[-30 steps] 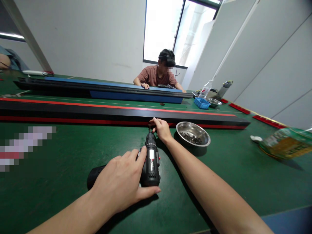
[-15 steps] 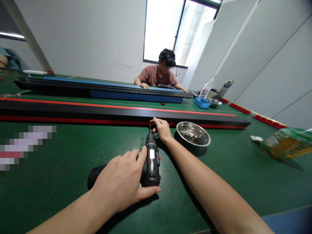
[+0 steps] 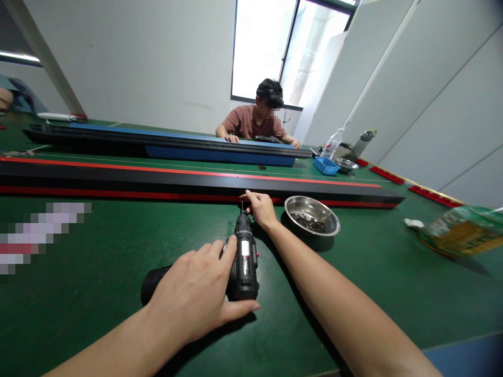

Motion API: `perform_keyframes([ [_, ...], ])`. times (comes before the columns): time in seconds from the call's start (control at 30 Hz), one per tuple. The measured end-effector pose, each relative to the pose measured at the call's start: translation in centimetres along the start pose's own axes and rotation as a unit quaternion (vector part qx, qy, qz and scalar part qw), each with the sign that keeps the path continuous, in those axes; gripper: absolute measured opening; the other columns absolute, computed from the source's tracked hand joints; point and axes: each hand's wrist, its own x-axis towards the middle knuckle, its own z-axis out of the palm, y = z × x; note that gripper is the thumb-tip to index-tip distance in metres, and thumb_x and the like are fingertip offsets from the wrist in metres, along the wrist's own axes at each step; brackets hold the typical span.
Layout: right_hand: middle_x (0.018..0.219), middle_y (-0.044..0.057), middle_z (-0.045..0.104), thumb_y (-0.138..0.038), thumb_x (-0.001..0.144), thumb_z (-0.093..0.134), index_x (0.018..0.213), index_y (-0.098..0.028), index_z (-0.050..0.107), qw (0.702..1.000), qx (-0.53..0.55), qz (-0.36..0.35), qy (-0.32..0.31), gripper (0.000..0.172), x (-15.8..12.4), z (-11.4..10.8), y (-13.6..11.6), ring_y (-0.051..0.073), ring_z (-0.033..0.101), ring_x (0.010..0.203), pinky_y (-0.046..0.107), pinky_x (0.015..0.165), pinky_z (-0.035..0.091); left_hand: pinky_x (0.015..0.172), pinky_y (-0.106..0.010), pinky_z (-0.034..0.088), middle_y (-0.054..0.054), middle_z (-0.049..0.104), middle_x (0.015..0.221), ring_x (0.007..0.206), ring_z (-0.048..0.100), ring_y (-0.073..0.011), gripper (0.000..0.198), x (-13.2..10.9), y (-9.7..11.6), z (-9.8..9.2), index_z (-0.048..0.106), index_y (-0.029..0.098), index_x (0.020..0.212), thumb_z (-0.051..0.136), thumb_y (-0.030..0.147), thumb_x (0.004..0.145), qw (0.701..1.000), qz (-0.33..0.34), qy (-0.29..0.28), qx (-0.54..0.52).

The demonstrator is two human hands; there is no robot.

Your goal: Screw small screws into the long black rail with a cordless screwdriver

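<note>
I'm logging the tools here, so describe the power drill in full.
The power drill looks like black plastic, with a numbered collar, a pale label and a small red part on its right side. It lies on its side, apparently on the green table, its slim metal bit pointing toward the black-and-red bar. The left hand grips it from above; the black handle end shows at the left. The right hand has fingertips close by the bit; contact is unclear.

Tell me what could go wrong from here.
The right hand has its fingers close beside the bit of the drill, so a slip might nick them. The metal bowl sits just to that hand's right; a sideways bump could spill its small dark pieces.
</note>
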Motion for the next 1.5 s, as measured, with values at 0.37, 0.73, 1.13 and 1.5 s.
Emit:
perform_keyframes([
  [0.37,0.088,0.006,0.079,-0.05,0.099,0.054,0.097,-0.017,0.082,1.0,0.005,-0.008,-0.011,0.044,-0.1,0.0,-0.3,0.013,0.066,0.057,0.025,0.063,0.05,0.085,-0.051,0.059,-0.013,0.067,0.116,0.102,0.067,-0.0345,0.096,0.0,-0.1,0.1,0.044,0.02,0.152,0.059,0.081,0.081,1.0,-0.001,0.005,0.001],
  [0.73,0.092,0.008,0.08,-0.05,0.1,0.051,0.099,-0.016,0.083,1.0,-0.012,0.007,0.0,0.047,-0.2,-0.1,-0.5,0.014,0.067,0.06,0.025,0.067,0.052,0.084,-0.052,0.059,-0.013,0.067,0.116,0.102,0.067,-0.0348,0.098,0.1,-0.1,0.2,0.045,0.019,0.152,0.058,0.083,0.08,1.0,0.0,0.005,0.006],
  [1.13,0.093,0.006,0.081,-0.042,0.099,0.046,0.091,-0.02,0.081,0.996,-0.046,0.001,0.082,0.042,-0.4,-0.1,-0.4,0.02,0.073,0.076,0.028,0.073,0.053,0.079,-0.046,0.059,-0.013,0.069,0.115,0.099,0.07,-0.0345,0.096,1.0,-0.3,-0.1,0.048,0.019,0.15,0.054,0.085,0.082,1.0,-0.008,0.009,0.022],
  [1.5,0.088,0.005,0.08,-0.041,0.099,0.047,0.091,-0.021,0.081,0.991,-0.086,0.0,0.097,0.041,-0.9,-0.1,-0.9,0.021,0.073,0.083,0.026,0.077,0.051,0.08,-0.044,0.059,-0.014,0.07,0.117,0.099,0.071,-0.0342,0.105,1.2,-0.6,0.3,0.046,0.016,0.152,0.055,0.089,0.077,0.999,-0.002,0.011,0.042],
])
